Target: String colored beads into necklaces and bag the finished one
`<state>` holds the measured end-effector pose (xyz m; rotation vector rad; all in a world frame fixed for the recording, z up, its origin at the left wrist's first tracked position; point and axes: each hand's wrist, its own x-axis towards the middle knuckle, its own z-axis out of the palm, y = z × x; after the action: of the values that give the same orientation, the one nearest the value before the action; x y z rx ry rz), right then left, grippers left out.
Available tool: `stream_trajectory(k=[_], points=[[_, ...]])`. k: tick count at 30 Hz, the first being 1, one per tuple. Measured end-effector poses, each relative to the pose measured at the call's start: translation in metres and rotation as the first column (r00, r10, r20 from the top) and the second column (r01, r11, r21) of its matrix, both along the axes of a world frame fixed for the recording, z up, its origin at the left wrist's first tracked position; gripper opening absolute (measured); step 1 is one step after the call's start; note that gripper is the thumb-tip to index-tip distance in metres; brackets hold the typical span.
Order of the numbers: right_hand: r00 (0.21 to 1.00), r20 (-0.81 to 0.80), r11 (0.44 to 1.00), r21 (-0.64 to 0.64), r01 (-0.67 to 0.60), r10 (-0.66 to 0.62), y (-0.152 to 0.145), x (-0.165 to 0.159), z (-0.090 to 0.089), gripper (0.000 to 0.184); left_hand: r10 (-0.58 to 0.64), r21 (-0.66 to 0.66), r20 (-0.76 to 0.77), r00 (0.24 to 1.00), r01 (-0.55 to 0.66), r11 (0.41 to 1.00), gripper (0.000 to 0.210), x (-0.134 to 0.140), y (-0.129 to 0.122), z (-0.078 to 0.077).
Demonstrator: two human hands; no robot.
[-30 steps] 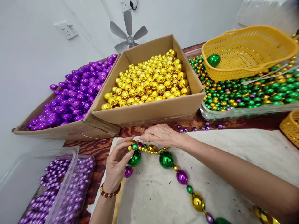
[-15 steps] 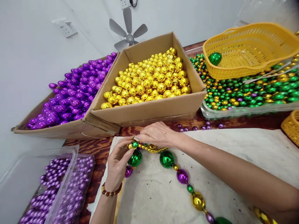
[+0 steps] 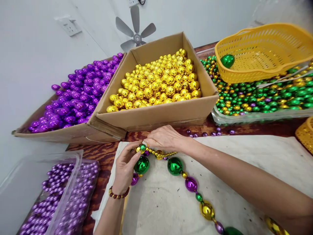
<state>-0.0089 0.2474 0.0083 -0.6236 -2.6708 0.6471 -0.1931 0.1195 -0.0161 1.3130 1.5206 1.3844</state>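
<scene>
A bead garland point(image 3: 191, 184) of green, purple and gold balls lies on the white cloth point(image 3: 161, 209) and curves up to both hands. My left hand point(image 3: 127, 163) pinches a small cluster of gold and green beads point(image 3: 141, 148) at the garland's top, just above a large green ball point(image 3: 141, 165). Close beside it, my right hand point(image 3: 165, 138) is closed at the same spot, its fingertips mostly hidden behind the knuckles. A string of tiny gold beads point(image 3: 168, 154) runs out beneath the right hand. What exactly the right fingers grip cannot be seen.
Behind the hands stand cardboard boxes of gold balls point(image 3: 155, 86) and purple balls point(image 3: 80, 88). To the right, a yellow basket point(image 3: 254, 70) rests on a tray of mixed beads point(image 3: 259, 104). Purple beads point(image 3: 83, 192) fill plastic containers at left. Loose purple beads point(image 3: 204, 134) dot the table.
Both hands remain together at the garland's top. The bead cluster in my left fingers has risen and turned slightly, showing more of a purple bead. The camera view has shifted a little.
</scene>
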Motion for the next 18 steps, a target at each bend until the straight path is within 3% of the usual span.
stream_trajectory(k=[13,18], points=[[1.000,0.017,0.999,0.038,0.009,-0.009,0.001,0.000,0.000,0.051,0.010,-0.031,-0.011,1.000,-0.010,0.999,0.029,0.002,0.002,-0.001],[0.999,0.031,0.999,0.007,0.040,-0.041,-0.001,0.016,0.008,0.053,0.014,0.007,-0.065,0.998,-0.013,1.000,0.037,0.006,-0.007,0.011]])
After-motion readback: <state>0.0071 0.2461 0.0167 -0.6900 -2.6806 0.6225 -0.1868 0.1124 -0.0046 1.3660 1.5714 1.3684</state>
